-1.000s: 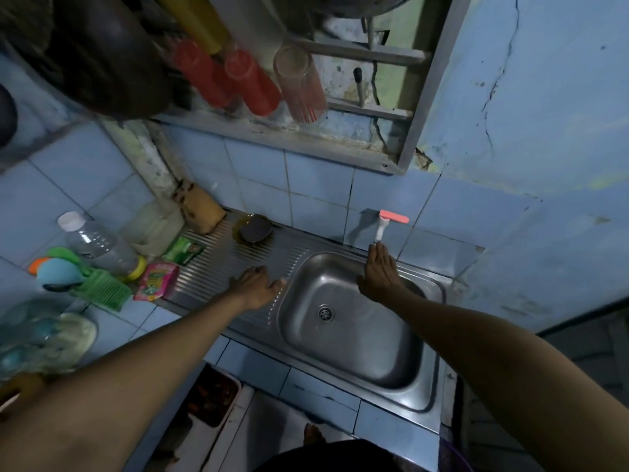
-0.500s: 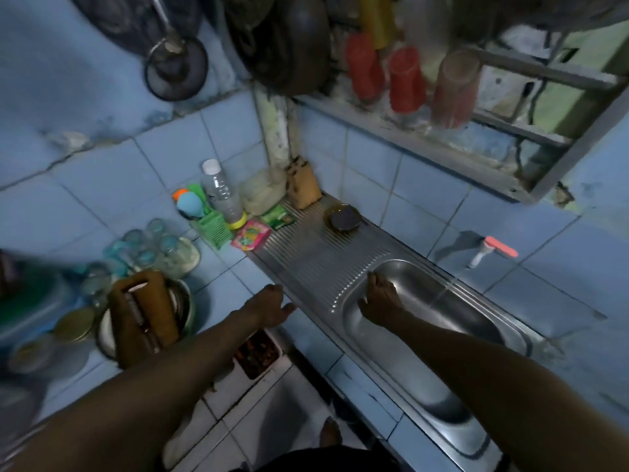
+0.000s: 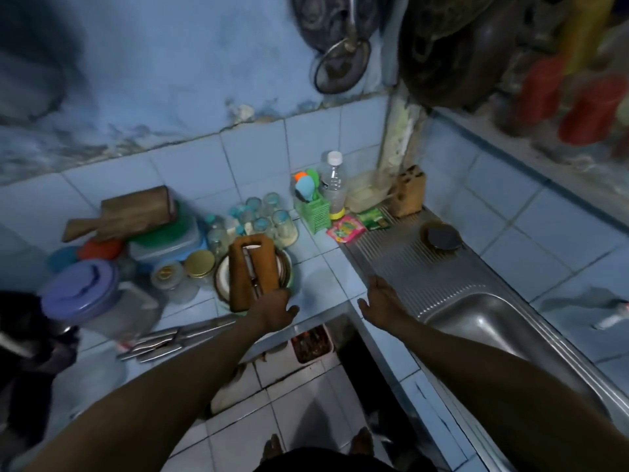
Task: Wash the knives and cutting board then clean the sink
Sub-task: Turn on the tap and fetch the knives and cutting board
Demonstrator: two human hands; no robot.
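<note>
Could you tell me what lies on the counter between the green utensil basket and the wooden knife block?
In the head view, between the green basket and knife block stand a clear water bottle and a pale plastic tub.

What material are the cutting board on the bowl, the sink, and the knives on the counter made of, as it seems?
Cutting board: apparently wood, matte brown, with a cut-out handle hole. Sink: metal, probably stainless steel, shown by the bright reflections and the pressed ridges on its drainboard. Knives: all metal, it seems, silver-grey from handle to blade, though blur hides the details.
</note>
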